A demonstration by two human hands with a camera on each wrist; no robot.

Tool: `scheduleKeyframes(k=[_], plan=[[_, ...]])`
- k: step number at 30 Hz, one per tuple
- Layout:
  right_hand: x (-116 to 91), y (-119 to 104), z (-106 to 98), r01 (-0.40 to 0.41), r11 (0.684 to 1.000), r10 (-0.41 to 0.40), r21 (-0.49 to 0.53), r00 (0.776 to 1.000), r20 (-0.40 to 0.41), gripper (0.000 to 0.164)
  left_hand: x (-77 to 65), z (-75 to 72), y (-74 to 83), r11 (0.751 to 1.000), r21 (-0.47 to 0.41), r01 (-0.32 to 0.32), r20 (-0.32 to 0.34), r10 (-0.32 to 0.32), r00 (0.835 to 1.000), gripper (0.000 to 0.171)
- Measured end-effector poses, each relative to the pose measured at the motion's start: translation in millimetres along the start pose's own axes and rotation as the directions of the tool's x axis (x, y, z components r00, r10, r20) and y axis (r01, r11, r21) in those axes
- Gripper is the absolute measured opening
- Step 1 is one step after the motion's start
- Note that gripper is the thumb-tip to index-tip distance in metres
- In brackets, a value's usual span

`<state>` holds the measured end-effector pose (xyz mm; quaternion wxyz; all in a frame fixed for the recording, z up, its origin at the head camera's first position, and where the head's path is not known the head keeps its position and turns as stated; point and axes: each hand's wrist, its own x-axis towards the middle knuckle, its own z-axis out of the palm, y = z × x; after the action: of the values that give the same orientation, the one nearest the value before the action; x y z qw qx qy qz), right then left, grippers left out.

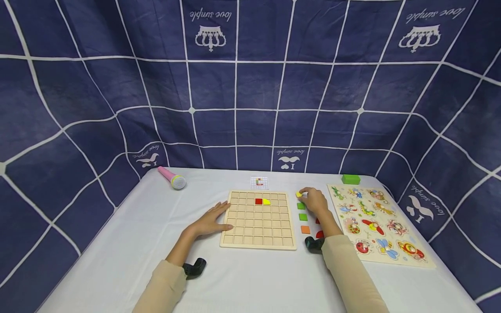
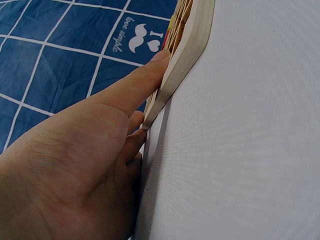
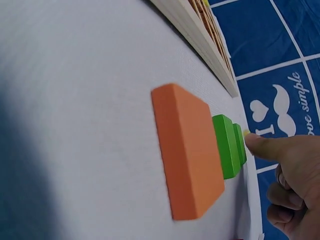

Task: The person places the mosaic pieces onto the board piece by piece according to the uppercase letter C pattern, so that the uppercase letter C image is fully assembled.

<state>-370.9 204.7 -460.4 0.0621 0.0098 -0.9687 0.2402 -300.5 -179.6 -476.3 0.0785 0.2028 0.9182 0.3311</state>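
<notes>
A square wooden grid board (image 1: 258,221) lies on the table, with a red square tile (image 1: 258,201) and a yellow tile (image 1: 266,201) side by side in its upper cells. My left hand (image 1: 208,221) rests at the board's left edge, fingers extended, its thumb (image 2: 142,80) against the rim in the left wrist view. To the right of the board, my right hand (image 1: 315,201) pinches a yellow tile (image 1: 298,194), mostly covered by the fingertips. Below it are two green tiles (image 1: 303,217) and an orange tile (image 1: 305,229). Red pieces (image 1: 319,234) are partly hidden by the right forearm.
A small pattern card (image 1: 259,182) lies behind the board. At the right is an insect picture puzzle (image 1: 369,221), with a green block (image 1: 351,179) behind it. A pink toy microphone (image 1: 172,178) lies at the back left. Dark blue cloth (image 1: 258,87) hangs around the table.
</notes>
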Motion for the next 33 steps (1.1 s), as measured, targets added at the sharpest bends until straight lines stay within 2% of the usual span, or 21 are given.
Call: scheduleKeyframes(k=[12,22,33], plan=[[1.5,2.6,0.7,0.014,1.0,-0.014,-0.005,0.998,0.068,0.03,0.6,-0.2,-1.3,1.0,0.011,0.009,0.003,-0.009,1.0,0.089],[0.9,0.3,0.5,-0.056,0.998,0.057,-0.017,0.998,0.029,0.034,-0.7,1.0,0.3,1.0,-0.008,0.012,-0.003,-0.012,1.0,0.089],[-0.4,-0.8,0.5,-0.068,0.998,0.068,-0.016,0.998,0.014,0.035,0.3,0.5,0.6,1.0,-0.01,0.017,-0.005,-0.017,1.0,0.089]])
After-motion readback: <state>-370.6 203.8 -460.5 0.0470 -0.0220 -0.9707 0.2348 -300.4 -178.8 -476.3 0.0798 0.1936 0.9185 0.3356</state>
